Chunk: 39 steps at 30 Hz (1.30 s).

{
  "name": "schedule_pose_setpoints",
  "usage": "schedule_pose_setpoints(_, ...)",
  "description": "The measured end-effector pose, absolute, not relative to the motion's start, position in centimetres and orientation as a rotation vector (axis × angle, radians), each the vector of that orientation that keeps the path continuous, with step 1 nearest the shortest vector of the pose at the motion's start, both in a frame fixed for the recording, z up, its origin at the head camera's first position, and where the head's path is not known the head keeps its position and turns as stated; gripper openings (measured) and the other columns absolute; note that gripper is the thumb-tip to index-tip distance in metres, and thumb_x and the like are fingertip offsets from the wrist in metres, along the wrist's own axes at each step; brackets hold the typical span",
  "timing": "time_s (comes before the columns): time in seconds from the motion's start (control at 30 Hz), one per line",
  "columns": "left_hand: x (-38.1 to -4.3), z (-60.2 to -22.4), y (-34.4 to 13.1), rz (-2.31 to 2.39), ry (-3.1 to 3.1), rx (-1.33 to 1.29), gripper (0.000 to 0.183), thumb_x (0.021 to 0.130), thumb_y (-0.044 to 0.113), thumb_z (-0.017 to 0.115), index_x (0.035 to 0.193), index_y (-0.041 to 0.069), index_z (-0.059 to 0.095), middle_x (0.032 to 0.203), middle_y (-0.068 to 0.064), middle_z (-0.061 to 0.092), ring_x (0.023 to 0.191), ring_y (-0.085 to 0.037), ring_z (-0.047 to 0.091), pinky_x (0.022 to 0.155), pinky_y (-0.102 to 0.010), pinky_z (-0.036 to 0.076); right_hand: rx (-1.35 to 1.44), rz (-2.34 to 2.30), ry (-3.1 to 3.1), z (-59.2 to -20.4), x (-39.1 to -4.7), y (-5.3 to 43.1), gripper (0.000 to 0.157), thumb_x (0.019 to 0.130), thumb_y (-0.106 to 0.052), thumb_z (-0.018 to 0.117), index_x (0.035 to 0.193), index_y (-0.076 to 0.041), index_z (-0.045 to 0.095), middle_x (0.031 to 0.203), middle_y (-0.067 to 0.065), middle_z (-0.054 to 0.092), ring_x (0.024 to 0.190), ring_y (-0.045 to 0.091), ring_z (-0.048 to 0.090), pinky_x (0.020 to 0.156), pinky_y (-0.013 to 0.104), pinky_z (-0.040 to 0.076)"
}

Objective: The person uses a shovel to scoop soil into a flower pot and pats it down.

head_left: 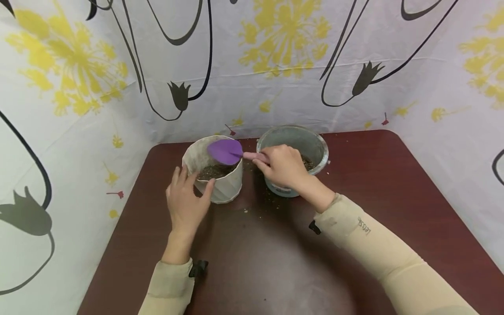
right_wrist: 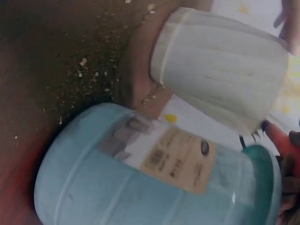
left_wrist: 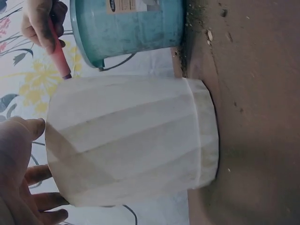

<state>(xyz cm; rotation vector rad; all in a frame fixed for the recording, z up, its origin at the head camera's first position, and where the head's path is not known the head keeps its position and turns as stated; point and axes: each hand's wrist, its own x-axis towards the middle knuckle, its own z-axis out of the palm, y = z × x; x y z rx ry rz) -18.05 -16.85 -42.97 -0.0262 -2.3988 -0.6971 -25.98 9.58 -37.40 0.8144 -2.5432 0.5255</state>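
My right hand point(head_left: 285, 165) grips the pink handle of a small trowel point(head_left: 226, 152) with a purple blade. The blade is over the mouth of a white fluted pot point(head_left: 223, 191), which has dark soil point(head_left: 214, 172) in it. With fingers spread, my left hand point(head_left: 186, 199) rests against the pot's near left rim, thumb at the front. Beneath my right hand stands a blue-green bucket point(head_left: 293, 133) with some soil mix point(head_left: 307, 162) low inside. In the right wrist view a paper label point(right_wrist: 173, 157) shows on the bucket's side.
Both containers stand near the back edge of a dark red-brown table point(head_left: 252, 262). Crumbs of soil and pale bits point(right_wrist: 89, 70) are scattered on the table between and before them. A white curtain point(head_left: 236, 57) with flower prints hangs close behind and at both sides.
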Motion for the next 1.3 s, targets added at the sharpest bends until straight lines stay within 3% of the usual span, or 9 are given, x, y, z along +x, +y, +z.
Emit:
schedule_pose_setpoints(0.1,-18.6,-43.0,-16.1,-0.712,-2.369,-0.087,0.051,0.090,0.042,0.074,0.119,0.000,0.069,0.137,-0.027,0.058,0.140,-0.045,0.041,0.108,-0.064,0.030,0.757,0.592,-2.593,-36.6,-26.1,10.9,0.027,0.094,-0.035,0.071,0.086,-0.009,0.075,0.066,0.006,0.065,0.062,0.030,0.063,0.052,0.045,0.049)
schedule_pose_setpoints(0.23,-19.5,-43.0,-14.5,-0.725,-2.332,-0.190,0.048,0.088,0.039,0.075,0.118,0.002,0.069,0.134,-0.022,0.061,0.135,-0.043,0.046,0.109,-0.063,0.029,0.733,0.636,-2.553,-35.9,-26.3,13.3,0.028,0.093,-0.034,0.072,0.085,-0.007,0.076,0.068,0.007,0.069,0.059,0.030,0.061,0.055,0.045,0.048)
schedule_pose_setpoints(0.57,-21.0,-42.0,-10.6,-0.813,-2.294,-0.379,0.039,0.090,0.030,0.076,0.117,0.002,0.071,0.132,-0.021,0.062,0.125,-0.039,0.055,0.100,-0.058,0.043,0.552,0.693,-2.577,-37.0,-25.9,18.9,0.030,0.094,-0.038,0.072,0.083,-0.010,0.078,0.069,0.005,0.071,0.060,0.028,0.062,0.054,0.046,0.047)
schedule_pose_setpoints(0.9,-21.7,-41.9,-7.5,-0.879,-2.447,-0.530,0.041,0.096,0.030,0.072,0.126,0.003,0.068,0.145,-0.018,0.054,0.134,-0.037,0.050,0.111,-0.047,0.041,0.483,0.697,-2.653,-37.4,-25.4,21.5,0.030,0.094,-0.034,0.073,0.095,-0.005,0.080,0.084,0.012,0.077,0.072,0.030,0.068,0.058,0.048,0.051)
schedule_pose_setpoints(1.0,-21.9,-42.2,-6.8,-0.859,-2.495,-0.572,0.042,0.096,0.031,0.070,0.129,0.004,0.068,0.148,-0.020,0.051,0.135,-0.037,0.050,0.111,-0.047,0.041,0.491,0.666,-2.667,-37.4,-25.4,22.0,0.029,0.092,-0.033,0.075,0.094,-0.004,0.081,0.080,0.011,0.076,0.068,0.029,0.066,0.056,0.047,0.050)
schedule_pose_setpoints(1.2,-22.3,-42.7,-5.5,-0.832,-2.522,-0.613,0.043,0.097,0.032,0.069,0.132,0.006,0.067,0.150,-0.023,0.048,0.137,-0.036,0.049,0.110,-0.047,0.043,0.582,0.616,-2.702,-36.6,-25.3,22.9,0.026,0.091,-0.027,0.074,0.072,-0.009,0.074,0.055,-0.002,0.063,0.050,0.018,0.050,0.048,0.038,0.043)
schedule_pose_setpoints(1.3,-22.4,-42.8,-4.9,-0.853,-2.517,-0.632,0.042,0.098,0.031,0.069,0.132,0.007,0.068,0.150,-0.023,0.048,0.137,-0.036,0.049,0.108,-0.047,0.044,0.680,0.576,-2.732,-35.8,-25.2,23.2,0.022,0.089,-0.023,0.075,0.072,-0.010,0.075,0.057,-0.003,0.066,0.048,0.013,0.048,0.048,0.035,0.041)
